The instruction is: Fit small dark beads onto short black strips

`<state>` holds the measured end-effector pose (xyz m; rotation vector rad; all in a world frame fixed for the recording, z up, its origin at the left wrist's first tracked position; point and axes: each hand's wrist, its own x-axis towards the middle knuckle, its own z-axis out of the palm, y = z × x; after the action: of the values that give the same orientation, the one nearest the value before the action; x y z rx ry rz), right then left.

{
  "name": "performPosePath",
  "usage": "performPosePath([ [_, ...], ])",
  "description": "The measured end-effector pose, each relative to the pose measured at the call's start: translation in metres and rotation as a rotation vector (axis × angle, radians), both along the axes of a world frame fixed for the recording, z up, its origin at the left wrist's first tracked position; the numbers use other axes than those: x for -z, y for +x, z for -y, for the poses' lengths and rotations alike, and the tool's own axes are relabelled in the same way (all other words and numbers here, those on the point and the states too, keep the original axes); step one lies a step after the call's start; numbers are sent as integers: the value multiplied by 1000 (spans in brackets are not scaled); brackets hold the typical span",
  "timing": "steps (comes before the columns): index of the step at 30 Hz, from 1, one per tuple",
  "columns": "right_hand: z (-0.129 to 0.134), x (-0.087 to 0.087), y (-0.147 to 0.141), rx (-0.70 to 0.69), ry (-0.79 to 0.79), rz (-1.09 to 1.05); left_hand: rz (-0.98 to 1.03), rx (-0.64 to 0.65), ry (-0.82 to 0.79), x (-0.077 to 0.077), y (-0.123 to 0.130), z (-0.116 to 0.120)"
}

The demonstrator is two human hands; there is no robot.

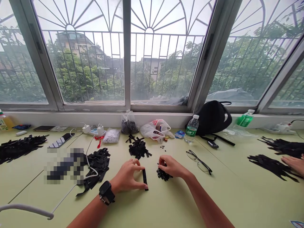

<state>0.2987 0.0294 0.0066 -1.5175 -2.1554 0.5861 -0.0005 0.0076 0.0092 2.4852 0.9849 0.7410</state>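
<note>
My left hand (128, 176), with a black watch on its wrist, holds a short black strip (144, 179) upright on the green table, thumb at its near end and fingers at its far end. To the right, my right hand (171, 166) reaches into a small pile of black round pieces (163, 174), its fingertips pressed together; whatever is between them is too small to make out. Beyond my hands lies a heap of black strips (138, 148). Another heap of strips (98, 163) is left of my left hand.
Glasses (199, 162), a water bottle (191, 129) and a black bag (212, 118) stand or lie at the right. A white cable (88, 158) crosses the left side. Another person's hand (294, 164) touches strips at far right.
</note>
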Motion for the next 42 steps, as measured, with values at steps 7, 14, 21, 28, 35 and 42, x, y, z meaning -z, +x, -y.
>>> performPosePath([
  [7, 2, -5, -2, -23, 17, -14, 11, 4, 0, -1, 0, 0],
  [14, 6, -13, -6, 7, 95, 4, 8, 7, -7, -4, 0, 2],
  [21, 3, -6, -8, 75, 135, 67, 16, 12, -13, -3, 0, 1],
  [28, 3, -4, -11, 64, 147, 46, 15, 12, -11, -3, 0, 1],
  [35, 2, -2, -14, 70, 127, 31, 30, 11, -9, -2, 0, 1],
  [42, 4, 1, -16, 56, 169, 35, 25, 7, -9, -1, -1, 0],
])
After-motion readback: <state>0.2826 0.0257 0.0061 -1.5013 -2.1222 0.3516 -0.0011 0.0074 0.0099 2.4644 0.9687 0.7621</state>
